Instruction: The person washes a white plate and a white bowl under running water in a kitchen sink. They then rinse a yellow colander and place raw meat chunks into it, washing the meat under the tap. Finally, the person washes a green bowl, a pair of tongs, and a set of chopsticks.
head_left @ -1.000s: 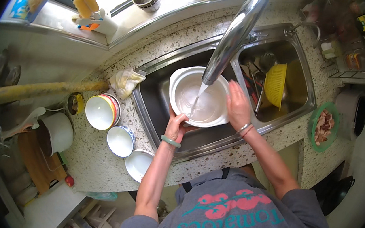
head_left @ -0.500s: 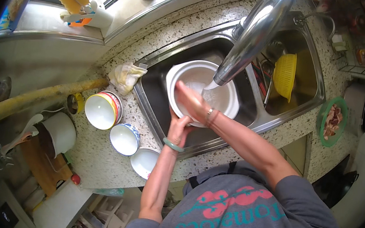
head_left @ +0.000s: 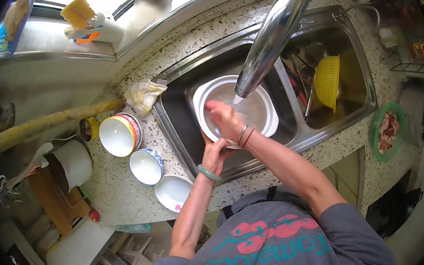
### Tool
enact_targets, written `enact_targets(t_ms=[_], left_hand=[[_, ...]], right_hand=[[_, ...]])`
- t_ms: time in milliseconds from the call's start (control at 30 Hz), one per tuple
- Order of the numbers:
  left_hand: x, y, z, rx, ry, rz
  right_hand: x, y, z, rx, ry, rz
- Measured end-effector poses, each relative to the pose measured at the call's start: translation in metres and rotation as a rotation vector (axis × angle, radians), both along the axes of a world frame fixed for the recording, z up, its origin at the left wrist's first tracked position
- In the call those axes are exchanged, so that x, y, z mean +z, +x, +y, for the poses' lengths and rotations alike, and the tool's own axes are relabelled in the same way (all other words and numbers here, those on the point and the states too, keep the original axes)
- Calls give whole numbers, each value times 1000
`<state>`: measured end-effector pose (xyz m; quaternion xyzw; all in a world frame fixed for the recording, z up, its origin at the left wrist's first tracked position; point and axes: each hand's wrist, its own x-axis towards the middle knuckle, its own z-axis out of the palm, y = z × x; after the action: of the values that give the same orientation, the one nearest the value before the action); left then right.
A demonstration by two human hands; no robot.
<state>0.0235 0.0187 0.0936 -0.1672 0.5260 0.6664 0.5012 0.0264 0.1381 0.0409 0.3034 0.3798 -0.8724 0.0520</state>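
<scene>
Faucet (head_left: 272, 40) overhanging white pot (head_left: 271, 119), open basin (head_left: 180, 102) left of it, bowls (head_left: 146, 166) crowding counter (head_left: 111, 189)

Left grip (head_left: 214, 155) partly hidden by the white pot (head_left: 271, 116) — right grip (head_left: 228, 122) blurred — faucet (head_left: 269, 42) cut off above.

The left hand (head_left: 214, 155) holds the near edge of a white pot (head_left: 259, 110) in the left sink basin (head_left: 180, 97); the right hand (head_left: 229, 121) reaches over its interior beside the running faucet (head_left: 273, 37). A yellow colander (head_left: 326, 83) tilts in the right sink basin (head_left: 352, 88).

Pot (head_left: 256, 117) in left basin (head_left: 179, 102), below faucet (head_left: 272, 42) — colander (head_left: 327, 84) in right basin (head_left: 353, 93) — bowls (head_left: 146, 167) on counter (head_left: 117, 187), left.
</scene>
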Motion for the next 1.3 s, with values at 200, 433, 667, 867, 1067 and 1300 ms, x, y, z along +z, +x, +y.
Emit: enact_targets(t_ms=[200, 433, 667, 867, 1067, 1300], left_hand=[[7, 7, 0, 16, 24, 5], [9, 4, -15, 4, 73, -29], [12, 5, -19, -19, 42, -15], [20, 15, -10, -19, 30, 8], [-3, -4, -40, 2, 65, -36], [27, -16, -39, 20, 173, -222]], right_hand=[[1, -8, 16, -204, -27, -247], [18, -6, -3, -121, 8, -174], [16, 2, -29, -53, 388, -14], [21, -19, 2, -114, -43, -145], [52, 15, -19, 512, 363, 162], [80, 46, 57, 276, 1696, 244]])
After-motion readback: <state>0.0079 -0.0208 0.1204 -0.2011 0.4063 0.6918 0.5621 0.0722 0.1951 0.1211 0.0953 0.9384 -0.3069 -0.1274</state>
